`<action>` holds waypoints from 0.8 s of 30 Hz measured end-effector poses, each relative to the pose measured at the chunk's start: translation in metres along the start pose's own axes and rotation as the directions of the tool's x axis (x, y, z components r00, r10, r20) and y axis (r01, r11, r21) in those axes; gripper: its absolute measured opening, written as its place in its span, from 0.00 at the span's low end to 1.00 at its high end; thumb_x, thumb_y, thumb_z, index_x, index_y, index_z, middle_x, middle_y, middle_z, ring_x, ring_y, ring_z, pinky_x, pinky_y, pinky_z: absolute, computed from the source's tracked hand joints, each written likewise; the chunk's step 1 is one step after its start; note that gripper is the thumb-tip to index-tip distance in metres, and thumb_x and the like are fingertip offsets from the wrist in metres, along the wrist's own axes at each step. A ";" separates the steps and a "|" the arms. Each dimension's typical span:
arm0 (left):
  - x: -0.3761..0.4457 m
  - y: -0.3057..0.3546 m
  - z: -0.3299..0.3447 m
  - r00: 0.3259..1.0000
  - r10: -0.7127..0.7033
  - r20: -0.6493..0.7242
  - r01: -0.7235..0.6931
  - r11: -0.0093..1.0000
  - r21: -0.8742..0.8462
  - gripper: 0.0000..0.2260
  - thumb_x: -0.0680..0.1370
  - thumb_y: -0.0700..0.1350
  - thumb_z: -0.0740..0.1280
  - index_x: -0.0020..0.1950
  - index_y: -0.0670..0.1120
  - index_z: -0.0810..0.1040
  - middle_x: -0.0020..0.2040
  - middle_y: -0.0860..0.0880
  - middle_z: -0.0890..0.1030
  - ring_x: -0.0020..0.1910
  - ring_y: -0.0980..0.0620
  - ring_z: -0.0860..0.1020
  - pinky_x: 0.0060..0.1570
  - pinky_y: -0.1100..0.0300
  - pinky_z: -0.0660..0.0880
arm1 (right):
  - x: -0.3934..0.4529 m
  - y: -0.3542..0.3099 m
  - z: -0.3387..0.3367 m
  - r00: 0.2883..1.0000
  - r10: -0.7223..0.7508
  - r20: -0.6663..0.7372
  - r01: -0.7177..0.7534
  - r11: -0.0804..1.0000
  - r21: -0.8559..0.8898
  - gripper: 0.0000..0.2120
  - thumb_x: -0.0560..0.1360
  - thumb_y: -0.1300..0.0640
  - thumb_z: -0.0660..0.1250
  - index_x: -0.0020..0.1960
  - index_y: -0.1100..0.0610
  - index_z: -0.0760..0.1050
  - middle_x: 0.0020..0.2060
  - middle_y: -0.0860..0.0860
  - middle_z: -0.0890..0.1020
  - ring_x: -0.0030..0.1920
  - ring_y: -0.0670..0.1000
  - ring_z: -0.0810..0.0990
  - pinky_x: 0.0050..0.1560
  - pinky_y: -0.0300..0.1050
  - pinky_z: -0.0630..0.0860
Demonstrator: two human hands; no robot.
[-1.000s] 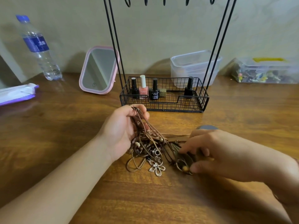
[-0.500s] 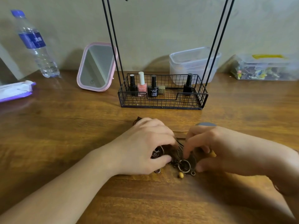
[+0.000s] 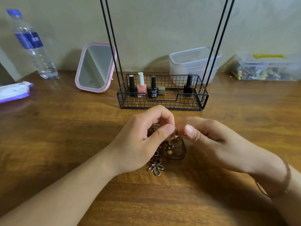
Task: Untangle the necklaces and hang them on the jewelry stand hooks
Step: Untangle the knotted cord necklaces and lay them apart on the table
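A tangled bunch of brown cord necklaces [image 3: 169, 149] hangs between my two hands just above the wooden table [image 3: 65, 136]. A metal flower pendant [image 3: 155, 168] lies on the wood below them. My left hand [image 3: 143, 141] pinches the top of the tangle with thumb and fingers. My right hand [image 3: 210, 141] pinches a cord of the same tangle right beside it. The black wire jewelry stand [image 3: 162, 98] rises behind my hands; its hooks are mostly cut off at the top edge.
Several nail polish bottles [image 3: 141, 86] stand in the stand's basket. A pink mirror [image 3: 95, 67] and a water bottle [image 3: 32, 44] are at the back left, a wipes pack [image 3: 14, 91] at the left edge. Clear plastic boxes [image 3: 193, 62] sit behind the stand.
Both hands have lifted from the table and moved toward the stand, raising the tangle. The left hand has turned palm-inward, and the flower pendant is visible again below.
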State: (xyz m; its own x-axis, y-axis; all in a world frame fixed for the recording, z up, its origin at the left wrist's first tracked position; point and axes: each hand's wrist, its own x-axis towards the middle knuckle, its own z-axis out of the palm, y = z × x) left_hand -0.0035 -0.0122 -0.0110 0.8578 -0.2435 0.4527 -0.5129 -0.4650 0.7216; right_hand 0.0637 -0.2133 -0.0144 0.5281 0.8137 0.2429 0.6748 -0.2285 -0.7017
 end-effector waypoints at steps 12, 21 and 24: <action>0.001 -0.005 -0.004 0.982 -0.186 -0.026 0.186 0.983 -0.006 0.06 0.77 0.44 0.71 0.54 0.51 0.79 0.45 0.53 0.83 0.46 0.55 0.81 0.47 0.64 0.77 | 0.003 -0.009 -0.010 0.963 0.195 -0.185 0.004 0.678 0.735 0.14 0.74 0.45 0.67 0.40 0.56 0.79 0.36 0.56 0.82 0.37 0.55 0.81 0.40 0.45 0.78; 0.002 -0.007 -0.008 0.986 -0.168 -0.018 0.169 0.982 0.081 0.05 0.78 0.45 0.67 0.48 0.53 0.82 0.43 0.56 0.83 0.45 0.56 0.80 0.44 0.68 0.75 | -0.002 -0.005 -0.033 0.903 0.352 -0.247 -0.078 0.699 0.711 0.16 0.75 0.45 0.63 0.39 0.56 0.75 0.35 0.57 0.79 0.24 0.53 0.70 0.24 0.42 0.59; 0.005 -0.010 -0.013 0.985 -0.170 -0.043 0.163 0.979 -0.123 0.05 0.77 0.45 0.66 0.46 0.49 0.83 0.36 0.56 0.80 0.37 0.58 0.77 0.40 0.68 0.72 | -0.004 0.003 -0.039 0.933 0.321 -0.162 -0.129 0.719 0.683 0.20 0.65 0.41 0.75 0.42 0.58 0.78 0.37 0.57 0.80 0.31 0.54 0.76 0.30 0.41 0.73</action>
State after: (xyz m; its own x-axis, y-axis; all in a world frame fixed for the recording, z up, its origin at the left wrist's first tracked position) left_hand 0.0049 0.0024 -0.0090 0.9301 -0.1238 0.3458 -0.3661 -0.3902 0.8448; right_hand 0.0835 -0.2383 0.0088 0.7929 0.5994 0.1098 0.0651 0.0957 -0.9933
